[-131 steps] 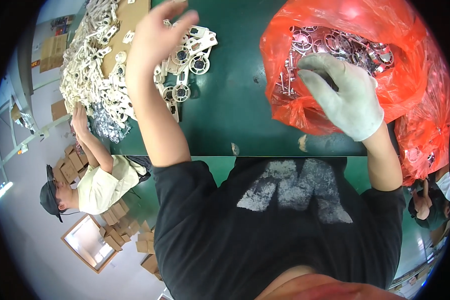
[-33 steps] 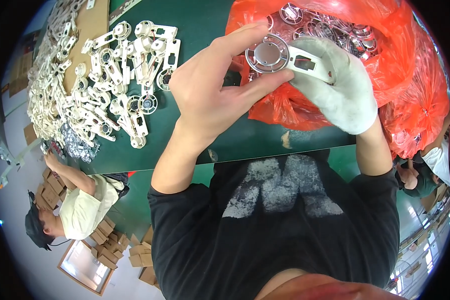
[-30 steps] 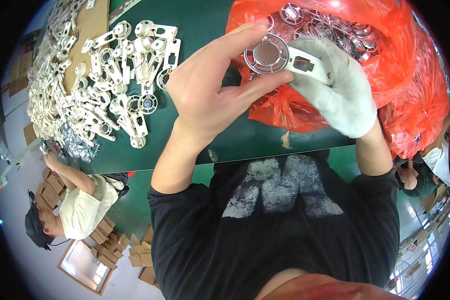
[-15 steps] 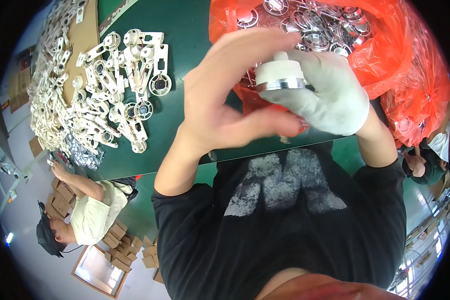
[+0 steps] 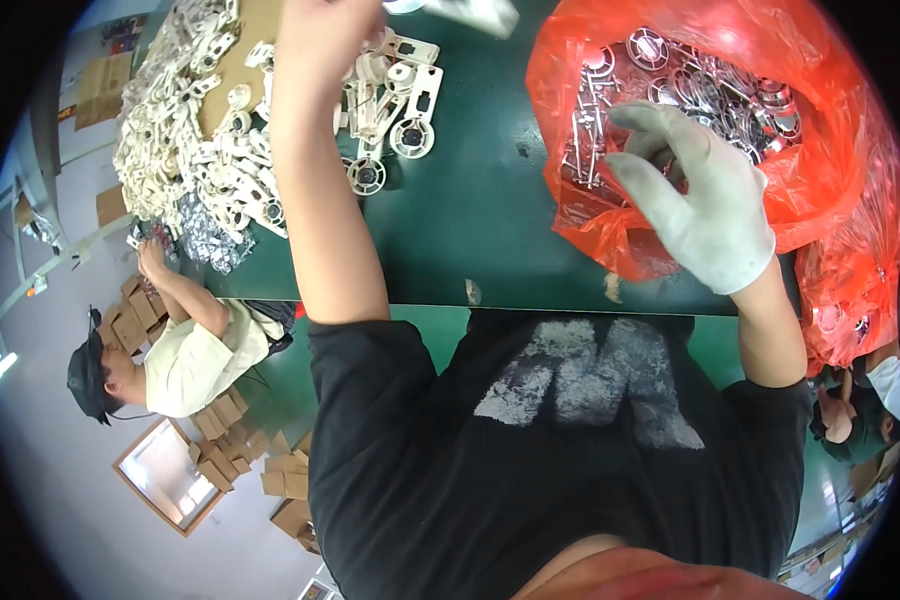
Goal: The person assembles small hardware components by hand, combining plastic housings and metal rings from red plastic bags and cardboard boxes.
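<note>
My left hand (image 5: 335, 35), bare, reaches to the upper edge and is partly cut off. Its fingers are closed on a blurred white plastic part (image 5: 475, 14) that sticks out to their right; the grip itself is mostly hidden. Below and beside that hand lie cream-white plastic arm pieces (image 5: 410, 110) with round spoked ends. My right hand (image 5: 695, 195) wears a pale glove and hovers over the near side of an open red plastic bag (image 5: 830, 185). Its fingers are bent and apart from the thumb, with nothing between them. Shiny chrome ring parts (image 5: 680, 85) fill the bag.
A large heap of cream plastic pieces (image 5: 160, 130) covers the green table (image 5: 460, 200) on the left. Small silvery parts (image 5: 215, 240) lie at its near edge. Another red bag (image 5: 855, 290) stands at right. A person (image 5: 185, 360) works at the left, near cardboard boxes (image 5: 220, 420).
My left hand has moved from the middle up and left to the top edge. The white part with a chrome rim has left my gloved right hand, which has opened and shifted right.
</note>
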The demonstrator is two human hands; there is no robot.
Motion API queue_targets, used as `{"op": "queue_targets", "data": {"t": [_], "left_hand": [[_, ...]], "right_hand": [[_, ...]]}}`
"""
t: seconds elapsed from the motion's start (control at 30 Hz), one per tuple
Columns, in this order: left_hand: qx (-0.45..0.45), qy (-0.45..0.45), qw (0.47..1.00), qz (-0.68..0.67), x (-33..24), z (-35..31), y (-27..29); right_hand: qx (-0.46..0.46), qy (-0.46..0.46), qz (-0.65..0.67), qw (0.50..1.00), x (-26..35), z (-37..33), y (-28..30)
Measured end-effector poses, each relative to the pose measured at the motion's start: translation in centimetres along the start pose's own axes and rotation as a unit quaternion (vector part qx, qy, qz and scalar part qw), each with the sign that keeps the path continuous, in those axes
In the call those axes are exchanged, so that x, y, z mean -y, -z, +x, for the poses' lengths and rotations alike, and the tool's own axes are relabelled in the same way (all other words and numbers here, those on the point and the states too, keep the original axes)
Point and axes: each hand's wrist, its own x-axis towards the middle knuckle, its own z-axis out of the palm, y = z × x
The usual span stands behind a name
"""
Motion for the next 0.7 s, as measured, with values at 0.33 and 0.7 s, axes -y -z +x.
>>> {"op": "queue_targets", "data": {"t": [0.33, 0.7], "left_hand": [[-0.01, 0.098, 0.835, 0.542, 2.6, 1.6, -1.0], [0.005, -0.081, 0.982, 0.169, -0.9, -2.4, -0.7]], "right_hand": [[0.021, -0.02, -0.031, 0.999, 0.0, 0.5, 0.6], [0.0, -0.014, 0.006, 1.0, -0.3, 0.4, 0.1]]}}
